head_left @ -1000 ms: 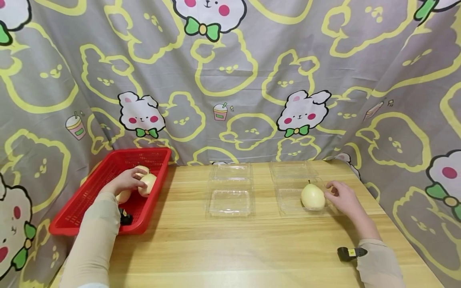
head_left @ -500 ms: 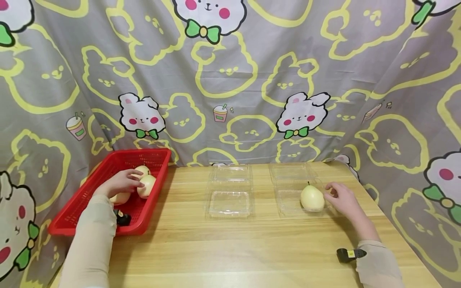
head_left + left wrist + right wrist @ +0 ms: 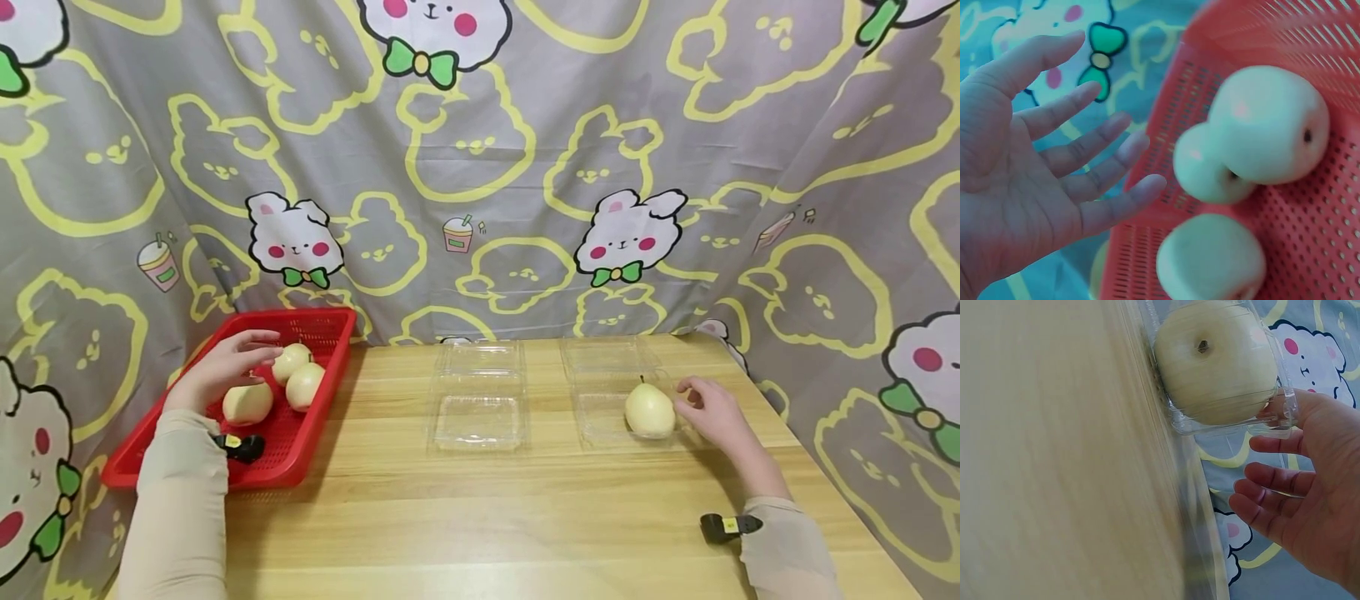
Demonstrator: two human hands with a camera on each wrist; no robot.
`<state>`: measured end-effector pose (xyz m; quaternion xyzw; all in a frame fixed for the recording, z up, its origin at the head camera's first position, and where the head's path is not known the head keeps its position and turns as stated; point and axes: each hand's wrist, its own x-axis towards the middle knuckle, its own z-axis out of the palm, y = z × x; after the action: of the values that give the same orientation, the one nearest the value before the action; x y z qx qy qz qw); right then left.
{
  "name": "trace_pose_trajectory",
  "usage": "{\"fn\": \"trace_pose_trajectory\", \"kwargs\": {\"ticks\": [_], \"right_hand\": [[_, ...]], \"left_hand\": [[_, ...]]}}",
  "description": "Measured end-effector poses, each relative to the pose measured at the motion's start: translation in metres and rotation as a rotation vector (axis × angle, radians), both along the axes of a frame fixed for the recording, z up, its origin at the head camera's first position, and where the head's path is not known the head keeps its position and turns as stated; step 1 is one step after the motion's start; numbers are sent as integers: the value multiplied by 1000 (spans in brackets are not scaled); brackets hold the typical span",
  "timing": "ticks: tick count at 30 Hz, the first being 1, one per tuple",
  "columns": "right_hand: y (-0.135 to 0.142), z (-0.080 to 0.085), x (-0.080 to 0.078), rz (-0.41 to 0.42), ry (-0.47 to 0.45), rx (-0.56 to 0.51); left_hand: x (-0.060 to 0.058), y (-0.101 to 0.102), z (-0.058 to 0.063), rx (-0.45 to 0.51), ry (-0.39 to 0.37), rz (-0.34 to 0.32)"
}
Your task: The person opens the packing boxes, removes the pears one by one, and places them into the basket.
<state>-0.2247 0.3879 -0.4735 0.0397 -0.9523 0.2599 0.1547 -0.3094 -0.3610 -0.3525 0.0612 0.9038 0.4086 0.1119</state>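
My left hand hovers over the red basket, holding nothing; its fingers are spread in the left wrist view. Inside the basket lie three pale yellow pears: a near one, a back one and one by the right wall. My right hand is at the right edge of an open clear plastic box that has a pear in it. In the right wrist view the thumb shows through the plastic corner, while the other fingers are loosely bent below it.
A second open clear plastic box stands left of the first on the wooden table. Patterned curtain hangs behind the table and along both sides. A black wrist camera sits on the right sleeve.
My left hand has lifted off the pears and drawn back to the left, uncovering the near pear. The right hand and the pear beside it stay in place.
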Motion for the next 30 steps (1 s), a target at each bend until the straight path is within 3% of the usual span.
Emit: {"fn": "trace_pose_trajectory", "kwargs": {"ticks": [6,16,25,30], "right_hand": [[-2,3,2,-1,-1,-8],[-2,2,1,12,-5,-13],[-3,7,2,5,-54,7],[-4,9,4,-6,-65,30]], "left_hand": [[10,2,14,58,60,27],[26,16,31,75,154,54],[47,48,45,150,247,7],[52,70,48,185,288,-26]]}}
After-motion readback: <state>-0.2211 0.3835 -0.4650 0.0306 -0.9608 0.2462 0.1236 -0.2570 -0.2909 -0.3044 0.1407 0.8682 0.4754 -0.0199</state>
